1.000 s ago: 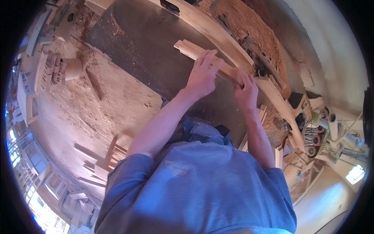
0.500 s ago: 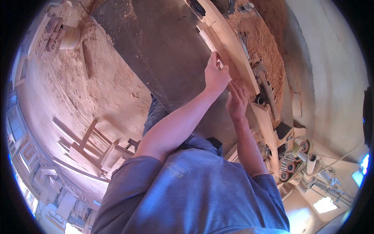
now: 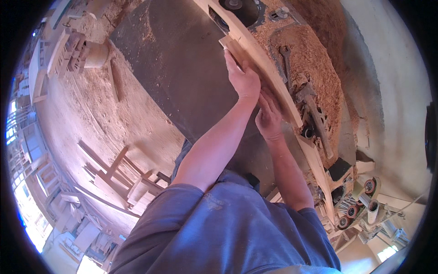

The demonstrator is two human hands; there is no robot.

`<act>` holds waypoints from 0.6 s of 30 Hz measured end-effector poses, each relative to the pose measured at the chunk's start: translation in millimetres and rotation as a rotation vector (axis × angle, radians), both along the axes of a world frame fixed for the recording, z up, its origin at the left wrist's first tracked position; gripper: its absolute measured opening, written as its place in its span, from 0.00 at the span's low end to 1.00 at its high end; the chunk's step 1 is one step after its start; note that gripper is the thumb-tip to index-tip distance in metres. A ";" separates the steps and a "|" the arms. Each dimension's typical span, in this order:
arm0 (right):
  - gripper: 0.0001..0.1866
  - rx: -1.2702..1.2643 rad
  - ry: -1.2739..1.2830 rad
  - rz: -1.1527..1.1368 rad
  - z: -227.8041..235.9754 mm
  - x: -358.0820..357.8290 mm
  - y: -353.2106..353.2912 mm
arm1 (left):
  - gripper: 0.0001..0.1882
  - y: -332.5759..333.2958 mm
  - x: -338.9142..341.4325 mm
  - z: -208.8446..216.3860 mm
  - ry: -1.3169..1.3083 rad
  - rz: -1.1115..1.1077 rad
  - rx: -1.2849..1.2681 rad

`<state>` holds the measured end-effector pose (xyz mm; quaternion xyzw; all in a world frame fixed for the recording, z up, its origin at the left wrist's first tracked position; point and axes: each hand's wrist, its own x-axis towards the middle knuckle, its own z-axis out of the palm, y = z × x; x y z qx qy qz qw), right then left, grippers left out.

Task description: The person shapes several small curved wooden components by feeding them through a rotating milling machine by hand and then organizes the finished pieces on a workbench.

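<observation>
On the dark metal machine table [image 3: 182,59], a narrow wooden strip [image 3: 237,51] lies along a long pale wooden fence [image 3: 267,68]. My left hand [image 3: 245,82] grips the strip, its thumb on the fence side and its fingers stretched along the near side. Just behind it is my right hand [image 3: 270,118], its fingers laid straight against the wood, close to the left wrist. The strip's rear end is hidden under my hands. At the fence's far end, a round black machine part [image 3: 235,5] shows behind the wood.
Sawdust and shavings [image 3: 315,59] heap behind the fence, with a wrench [image 3: 286,64] among them. Wood offcuts [image 3: 114,176] lie on the dusty floor at the left. Stacked wooden pieces [image 3: 70,52] stand at the far left. A machine with rollers [image 3: 360,201] is at the right.
Both hands have moved forward along the fence, away from me, and the strip has slid slightly the same way. The whole view has shifted a little.
</observation>
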<state>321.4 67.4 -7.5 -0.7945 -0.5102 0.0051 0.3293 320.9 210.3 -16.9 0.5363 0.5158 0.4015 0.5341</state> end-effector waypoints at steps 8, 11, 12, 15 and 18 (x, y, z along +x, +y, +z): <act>0.23 0.285 0.020 -0.008 -18.7 10.6 27.9 | 0.37 29.9 19.7 -13.2 0.136 0.057 0.174; 0.22 0.296 0.021 -0.016 -16.1 12.0 41.4 | 0.38 41.4 19.3 -14.7 0.145 0.047 0.171; 0.22 0.293 0.019 -0.019 -15.1 11.8 45.7 | 0.39 47.1 19.3 -18.6 0.141 0.048 0.175; 0.23 0.290 0.017 -0.040 -15.8 12.0 57.6 | 0.39 58.9 21.8 -23.2 0.148 0.059 0.221; 0.23 0.312 -0.010 -0.070 -17.2 11.0 68.5 | 0.37 66.9 21.9 -22.2 0.166 0.055 0.237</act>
